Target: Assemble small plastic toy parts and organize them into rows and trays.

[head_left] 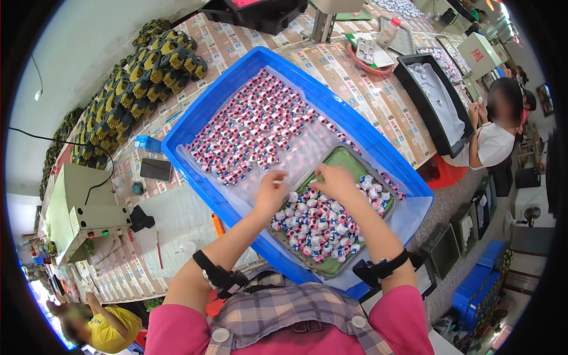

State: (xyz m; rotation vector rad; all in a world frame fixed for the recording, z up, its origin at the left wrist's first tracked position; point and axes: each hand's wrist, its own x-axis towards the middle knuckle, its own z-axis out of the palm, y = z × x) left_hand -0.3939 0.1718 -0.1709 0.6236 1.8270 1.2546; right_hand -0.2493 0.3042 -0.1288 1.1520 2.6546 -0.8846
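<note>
A large blue plastic bin lies in front of me, lined with white sheeting. Rows of small pink, white and blue figurines cover its far left part. Inside its near right part sits a green tray heaped with loose figurines of the same kind. Just beyond the tray's left edge is my left hand, its fingers curled inward. Over the tray's far part, my right hand bends its fingers down beside the heap. Both hands have closed fingers, and anything between them is too small to make out.
Yellow and black parts are piled along the left wall. A dark phone and a green-grey machine stand left of the bin. Right of it is a black tray, with a co-worker beside it. Another person sits lower left.
</note>
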